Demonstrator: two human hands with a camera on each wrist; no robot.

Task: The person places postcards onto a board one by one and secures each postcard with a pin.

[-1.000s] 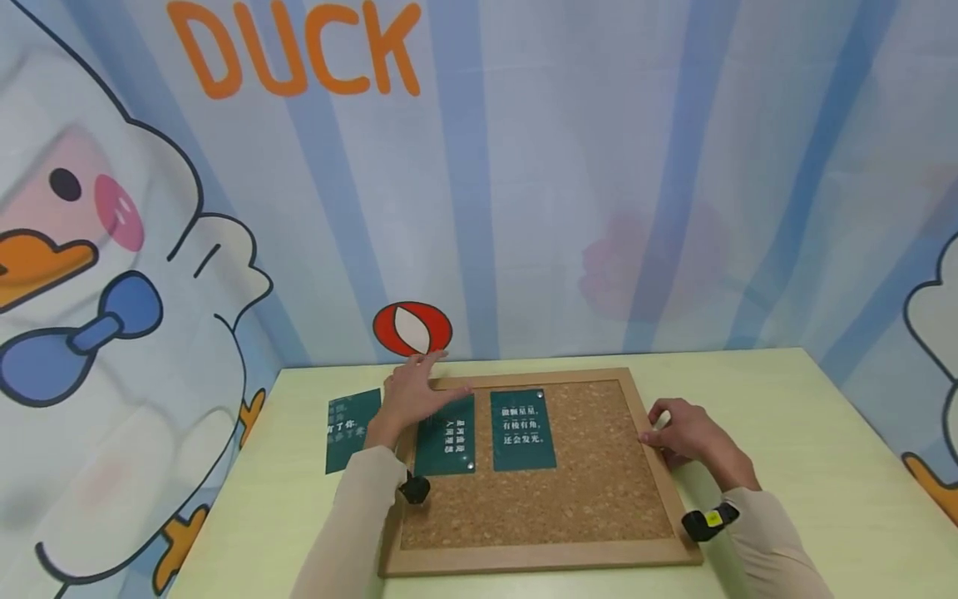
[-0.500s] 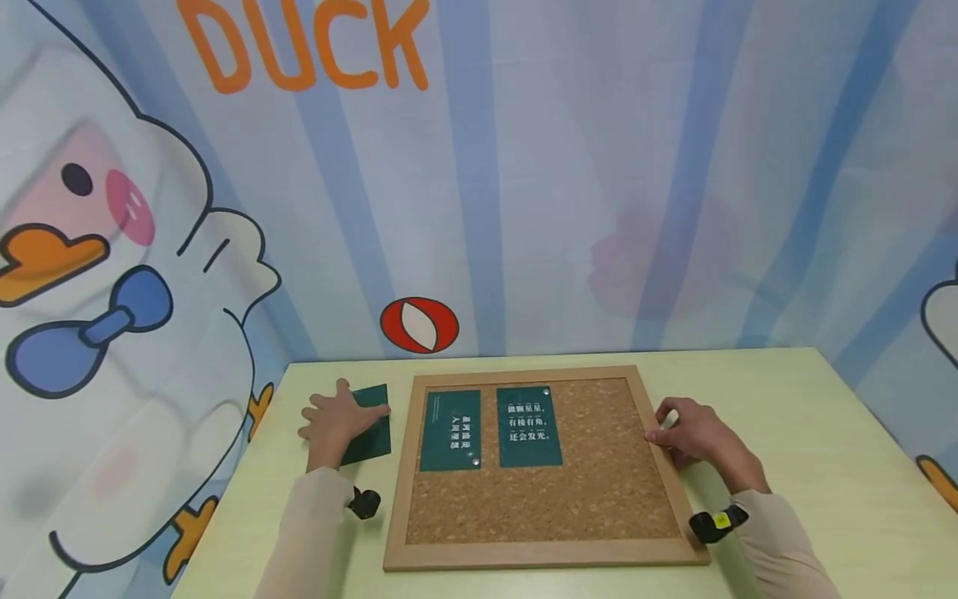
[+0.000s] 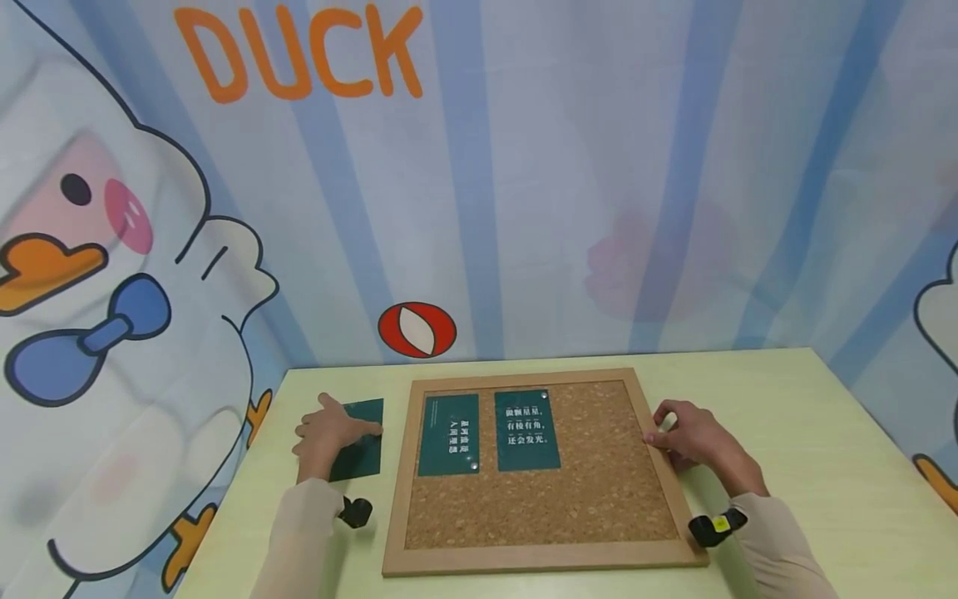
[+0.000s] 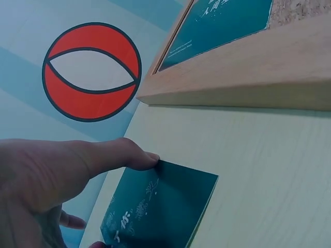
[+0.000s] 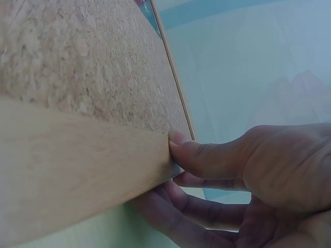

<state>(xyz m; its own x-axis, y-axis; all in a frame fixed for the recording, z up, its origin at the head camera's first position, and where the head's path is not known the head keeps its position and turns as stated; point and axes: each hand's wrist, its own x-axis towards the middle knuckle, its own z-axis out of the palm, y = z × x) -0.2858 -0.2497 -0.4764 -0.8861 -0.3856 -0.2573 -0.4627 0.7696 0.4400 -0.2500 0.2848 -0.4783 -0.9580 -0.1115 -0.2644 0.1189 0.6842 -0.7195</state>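
Note:
My left hand spans a dark green card with white writing, left of the corkboard. In the left wrist view its thumb lies at one edge of the card and a fingertip shows at another. My right hand grips the wooden frame of the corkboard at its right side. The right wrist view shows the thumb on top of the frame and the other fingers curled beneath its outer edge. Two green cards, one sideways and one upright, lie on the cork.
Each card on the board has a small round pin, one at a lower right corner and one at an upper right corner. The pale table ends at a printed duck backdrop behind it.
My left hand has moved left, off the sideways card on the board and onto the loose card, which has turned slightly. The right hand keeps its hold on the frame.

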